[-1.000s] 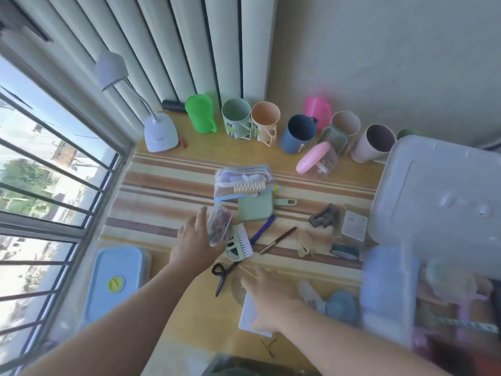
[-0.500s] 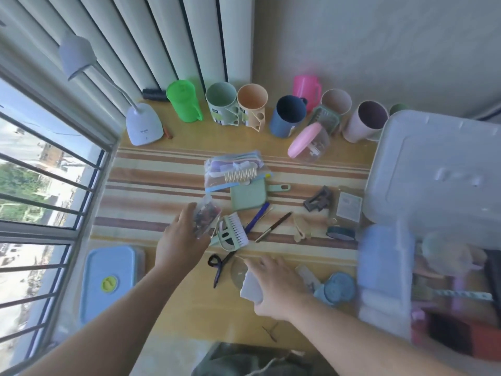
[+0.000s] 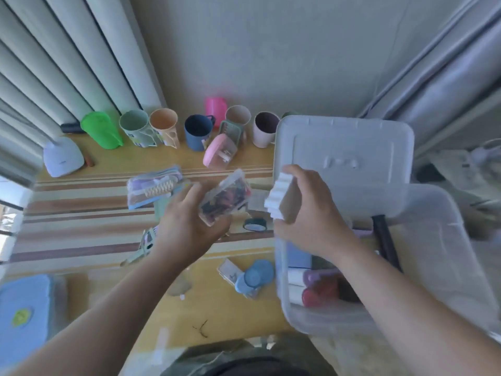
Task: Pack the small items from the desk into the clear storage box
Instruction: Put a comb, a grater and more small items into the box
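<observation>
Nearest to the camera, both forearms reach forward over the desk (image 3: pixel 168 316). A second ago both hands were low on the desk, the left one at a small clear case and the right one on a white piece near the scissors. Now both are lifted and carried toward the right side. This means, I think, that two items are picked up at once and are on the way to the box.

The left hand (image 3: pixel 187 226) holds the clear case (image 3: pixel 225 196) in the air, fingers curled around its lower end. The case is tilted, and dark and coloured small things show through it; what they are I cannot tell. The right hand (image 3: pixel 309 213) grips a white wavy piece (image 3: pixel 279 196) between thumb and fingers, just above the near-left edge of the box.

The box (image 3: pixel 423 267) stands open at the right side of the desk. It is clear plastic with rounded corners, and it already holds a blue block, some rolls and a dark handle. Its lid (image 3: pixel 344 164) lies behind it, partly over the far rim.

Still on the desk are a blue round lid (image 3: pixel 256 275), a tape roll (image 3: pixel 254 223), a comb (image 3: pixel 146 242) and a pouch (image 3: pixel 154 188). Farthest, a row of cups (image 3: pixel 198 131) stands by the wall, so much packing remains.
</observation>
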Action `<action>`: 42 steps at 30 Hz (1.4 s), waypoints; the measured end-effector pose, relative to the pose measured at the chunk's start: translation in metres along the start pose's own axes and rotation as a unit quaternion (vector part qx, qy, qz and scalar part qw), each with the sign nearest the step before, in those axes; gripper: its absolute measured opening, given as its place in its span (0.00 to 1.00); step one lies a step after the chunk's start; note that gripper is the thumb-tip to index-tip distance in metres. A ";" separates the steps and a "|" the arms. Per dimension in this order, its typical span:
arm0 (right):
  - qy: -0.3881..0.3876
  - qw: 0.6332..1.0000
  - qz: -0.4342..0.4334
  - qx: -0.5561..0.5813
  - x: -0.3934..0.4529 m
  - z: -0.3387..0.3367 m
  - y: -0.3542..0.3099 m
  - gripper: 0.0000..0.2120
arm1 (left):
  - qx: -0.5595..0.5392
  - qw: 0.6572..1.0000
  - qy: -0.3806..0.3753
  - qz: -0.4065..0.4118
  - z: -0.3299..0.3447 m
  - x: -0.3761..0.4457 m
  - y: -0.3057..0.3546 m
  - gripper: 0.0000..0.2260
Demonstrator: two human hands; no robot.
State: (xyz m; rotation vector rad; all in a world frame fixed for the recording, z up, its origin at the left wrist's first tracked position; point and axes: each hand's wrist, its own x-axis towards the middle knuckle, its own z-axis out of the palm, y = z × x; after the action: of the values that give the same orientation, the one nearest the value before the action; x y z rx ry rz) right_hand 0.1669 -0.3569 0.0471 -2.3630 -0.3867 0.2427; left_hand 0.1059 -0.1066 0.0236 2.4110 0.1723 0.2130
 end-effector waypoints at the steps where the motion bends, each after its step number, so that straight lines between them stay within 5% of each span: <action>1: 0.008 1.000 0.027 -0.009 -0.009 -0.020 0.020 0.43 | -0.008 1.000 -0.007 0.027 0.010 0.001 0.021 0.28; 6: 0.044 0.986 0.163 0.001 -0.065 -0.091 0.141 0.47 | -0.028 0.990 -0.083 0.114 0.078 -0.001 0.108 0.29; 14: -0.083 0.959 0.256 0.087 -0.112 -0.120 0.242 0.48 | -0.071 0.985 -0.132 0.088 0.150 -0.020 0.162 0.32; 19: -0.207 0.951 0.226 0.035 -0.119 -0.117 0.257 0.51 | -0.052 0.983 -0.161 0.070 0.161 -0.029 0.164 0.38; 23: -0.253 0.945 0.206 -0.033 -0.117 -0.116 0.263 0.46 | -0.032 0.981 -0.175 0.071 0.168 -0.033 0.158 0.31; 29: -0.329 0.882 0.095 -0.323 -0.112 -0.124 0.265 0.41 | 0.006 0.995 -0.085 0.048 0.149 -0.006 0.152 0.28; 35: -0.236 0.943 -0.019 -0.234 -0.075 -0.092 0.208 0.41 | 0.012 0.999 -0.039 0.032 0.128 0.012 0.153 0.29; 42: -0.142 0.947 -0.095 -0.270 0.003 -0.011 0.154 0.37 | -0.006 0.999 0.012 0.045 0.120 0.000 0.135 0.22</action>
State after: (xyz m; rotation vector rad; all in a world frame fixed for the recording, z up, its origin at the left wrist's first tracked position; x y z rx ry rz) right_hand 0.2047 -0.4705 -0.0510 -2.8038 -0.9145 0.4325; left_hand 0.1385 -0.2845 0.0245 2.4066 0.0721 0.2836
